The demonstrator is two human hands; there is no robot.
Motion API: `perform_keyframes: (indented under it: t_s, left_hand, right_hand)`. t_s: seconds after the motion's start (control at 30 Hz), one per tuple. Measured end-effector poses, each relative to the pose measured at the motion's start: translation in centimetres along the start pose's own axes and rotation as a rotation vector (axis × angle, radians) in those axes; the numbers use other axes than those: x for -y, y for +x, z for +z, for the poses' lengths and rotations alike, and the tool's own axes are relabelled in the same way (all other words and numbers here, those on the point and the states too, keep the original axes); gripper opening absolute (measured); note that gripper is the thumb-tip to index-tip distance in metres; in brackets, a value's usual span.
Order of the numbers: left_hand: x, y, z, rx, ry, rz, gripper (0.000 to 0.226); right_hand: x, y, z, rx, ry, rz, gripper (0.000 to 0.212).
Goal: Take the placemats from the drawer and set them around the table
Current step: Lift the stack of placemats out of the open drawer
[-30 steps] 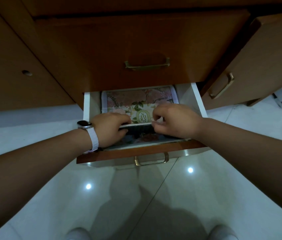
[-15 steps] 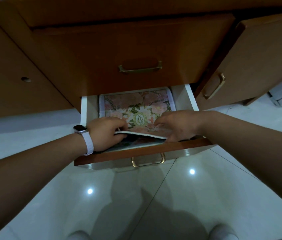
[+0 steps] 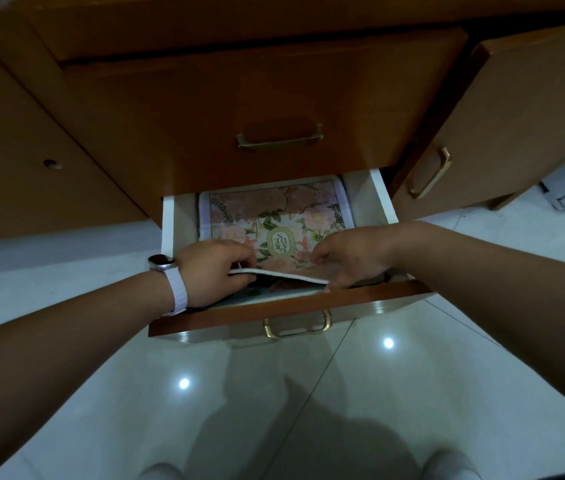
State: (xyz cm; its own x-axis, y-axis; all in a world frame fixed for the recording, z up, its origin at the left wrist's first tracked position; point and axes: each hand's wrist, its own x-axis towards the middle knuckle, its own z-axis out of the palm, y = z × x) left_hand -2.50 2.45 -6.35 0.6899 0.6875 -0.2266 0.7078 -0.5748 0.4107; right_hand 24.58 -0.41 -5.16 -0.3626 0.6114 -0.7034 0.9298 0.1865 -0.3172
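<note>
The floral placemat (image 3: 276,216) lies uppermost in the open bottom drawer (image 3: 383,197), printed with pink blooms and green leaves inside a pale border; at its middle sits an oval emblem (image 3: 278,244) with gold-edged lettering, too small and skewed to read. Its near edge (image 3: 279,274), white and scalloped, is lifted clear of what lies beneath; under it shows a dark gap and then the edge of a further mat (image 3: 274,294), pale with a hint of pattern, flat on the drawer's floor. The left hand (image 3: 213,271) pinches the raised edge at its left end, thumb above and fingers curled below; the right hand (image 3: 350,256) grips the same edge at its right end, fingers bent over the top and a fingertip showing beneath the trim; both hands are closed on the mat. A white-strapped smartwatch (image 3: 168,271) sits on the left wrist, just beside the drawer's left wall. The drawer is white inside, with a brown wooden front rail (image 3: 291,310) and a brass bar handle (image 3: 297,327) below it. Above it, a shut drawer front (image 3: 257,98) in orange-brown wood carries a matching brass handle (image 3: 279,136); to the right a cabinet door (image 3: 523,116) stands ajar with its own brass pull (image 3: 430,173). Below lies a glossy white tiled floor (image 3: 135,393), holding two bright light reflections and the person's dim shadow; pale toes of footwear (image 3: 451,465) peep in at the bottom edge.
</note>
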Motion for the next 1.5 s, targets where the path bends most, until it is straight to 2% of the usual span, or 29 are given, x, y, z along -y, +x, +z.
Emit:
perform_keyframes:
  t_s: [0.17,0.37,0.57,0.73,0.9,1.0,1.07,1.17,1.4,1.5]
  left_hand:
    - [-0.1,0.0,0.0,0.033,-0.007,0.011,0.009]
    - [-0.2,0.0,0.0,0.138,-0.015,0.041,0.028]
    - [-0.1,0.4,0.6,0.185,0.07,0.089,0.039]
    - [-0.2,0.5,0.6,0.085,0.176,0.218,0.035]
    - [-0.8,0.8,0.5,-0.03,0.281,0.382,0.028]
    - [-0.9,0.9,0.4,-0.077,0.303,0.402,0.023]
    - [-0.7,0.8,0.5,-0.104,0.306,0.386,0.029]
    - [-0.6,0.8,0.6,-0.136,0.315,0.331,0.033]
    - [-0.3,0.8,0.7,-0.182,0.264,0.272,0.031]
    - [-0.5,0.7,0.7,-0.187,0.229,0.264,0.03]
  right_hand:
    - [1.1,0.5,0.2,-0.061,-0.122,-0.083,0.076]
    - [0.9,0.3,0.9,-0.091,-0.144,-0.113,0.052]
    - [0.8,0.1,1.4,-0.18,-0.155,-0.125,0.047]
    - [0.7,-0.4,1.3,-0.316,-0.154,-0.123,0.033]
    - [0.2,-0.4,1.0,-0.36,-0.094,-0.121,0.031]
    - [0.0,-0.3,1.2,-0.306,-0.017,-0.1,0.051]
    - [0.0,0.0,1.3,-0.26,0.012,-0.086,0.067]
    - [0.2,0.4,1.3,-0.235,-0.027,-0.096,0.071]
    - [1.4,0.6,1.1,-0.256,-0.112,-0.138,0.054]
    - [1.5,0.3,1.1,-0.308,-0.165,-0.144,0.037]
